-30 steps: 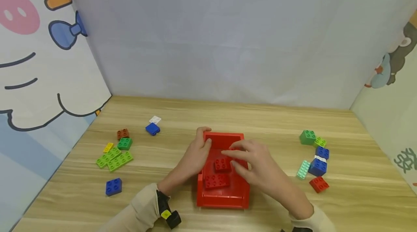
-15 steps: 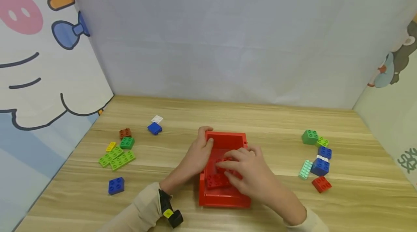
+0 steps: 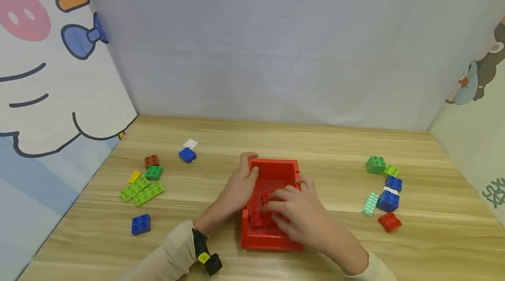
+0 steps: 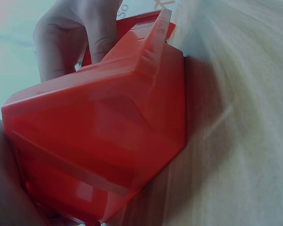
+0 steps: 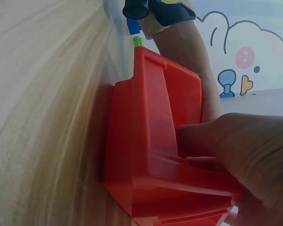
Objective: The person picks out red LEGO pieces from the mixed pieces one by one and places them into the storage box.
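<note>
My left hand [image 3: 240, 186] grips the left wall of a red plastic bin [image 3: 273, 246], its thumb over the rim. My right hand [image 3: 297, 213] reaches into the bin over the right wall, fingers bent down over the bricks. Inside lie a red building brick [image 3: 266, 195] and, nearer to me, a longer red brick [image 3: 258, 218], both partly covered by the right hand. I cannot tell whether those fingers pinch a brick. In the right wrist view, the bin wall [image 5: 153, 108] hides the right fingertips. The left wrist view shows the bin's outer side [image 4: 94, 127] close up.
On the left lie a blue brick [image 3: 140, 224], lime bricks [image 3: 148, 193], a green brick [image 3: 154, 172], a brown brick [image 3: 151, 161] and a yellow one [image 3: 134, 177]. Another blue brick [image 3: 187, 155] touches a white piece [image 3: 190, 144]. Several bricks, including a red one [image 3: 389, 222], lie right.
My right hand has moved lower and nearer into the bin, down onto the red bricks, covering more of them. The left hand has kept its hold on the bin wall.
</note>
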The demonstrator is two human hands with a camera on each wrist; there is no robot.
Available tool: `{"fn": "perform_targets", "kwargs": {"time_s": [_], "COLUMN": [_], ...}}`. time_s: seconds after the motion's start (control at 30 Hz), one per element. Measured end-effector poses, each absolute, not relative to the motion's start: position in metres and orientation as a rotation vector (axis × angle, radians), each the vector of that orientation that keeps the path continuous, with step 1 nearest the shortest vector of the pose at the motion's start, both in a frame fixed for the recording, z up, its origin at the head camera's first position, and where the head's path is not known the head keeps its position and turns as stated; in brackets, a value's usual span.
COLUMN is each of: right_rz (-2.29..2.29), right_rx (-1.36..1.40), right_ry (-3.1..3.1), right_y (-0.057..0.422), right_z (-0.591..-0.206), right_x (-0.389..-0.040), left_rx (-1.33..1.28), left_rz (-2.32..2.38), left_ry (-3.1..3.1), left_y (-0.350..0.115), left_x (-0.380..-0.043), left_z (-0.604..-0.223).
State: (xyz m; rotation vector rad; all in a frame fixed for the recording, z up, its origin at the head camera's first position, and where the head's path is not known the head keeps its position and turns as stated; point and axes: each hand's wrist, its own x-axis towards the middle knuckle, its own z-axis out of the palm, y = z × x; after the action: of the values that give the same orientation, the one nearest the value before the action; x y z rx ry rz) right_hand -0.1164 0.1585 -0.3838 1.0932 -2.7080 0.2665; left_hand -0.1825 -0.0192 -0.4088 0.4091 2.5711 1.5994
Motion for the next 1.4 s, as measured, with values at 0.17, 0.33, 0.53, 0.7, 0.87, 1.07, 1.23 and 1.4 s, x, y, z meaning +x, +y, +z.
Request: {"fn": "perform_targets", "kwargs": {"time_s": [0.17,0.33,0.53,0.7,0.87,1.07,1.23,1.4], "right_rz": [0.269,0.269,0.256,0.266,0.299,0.35,0.397,0.36], "right_rx": [1.125,1.141,1.141,1.115,1.051,0.971,0.89,0.855], "right_ry": [-2.715,-2.703,-2.739,-2.733,-2.716,-2.734,-2.734,-2.714], "right_y": [0.159,0.159,0.159,0.162,0.174,0.192,0.208,0.224], "right_z": [-0.383,-0.384,-0.383,-0.376,-0.362,-0.346,-0.337,-0.334], "right_x": [-0.116,-0.114,-0.111,-0.11,-0.109,-0.108,-0.108,-0.109], "left_rx": [0.416,0.43,0.443,0.447,0.44,0.429,0.438,0.442], "left_rz": [1.595,1.596,1.602,1.6,1.607,1.596,1.588,1.593], "left_ry": [2.577,2.578,2.569,2.575,2.583,2.583,2.592,2.587], "left_y": [-0.02,-0.02,-0.02,-0.02,-0.019,-0.018,-0.018,-0.017], "left_x": [-0.182,-0.182,-0.181,-0.182,-0.183,-0.184,-0.184,-0.182], "left_z": [-0.408,-0.407,-0.408,-0.409,-0.41,-0.412,-0.414,-0.412]}}
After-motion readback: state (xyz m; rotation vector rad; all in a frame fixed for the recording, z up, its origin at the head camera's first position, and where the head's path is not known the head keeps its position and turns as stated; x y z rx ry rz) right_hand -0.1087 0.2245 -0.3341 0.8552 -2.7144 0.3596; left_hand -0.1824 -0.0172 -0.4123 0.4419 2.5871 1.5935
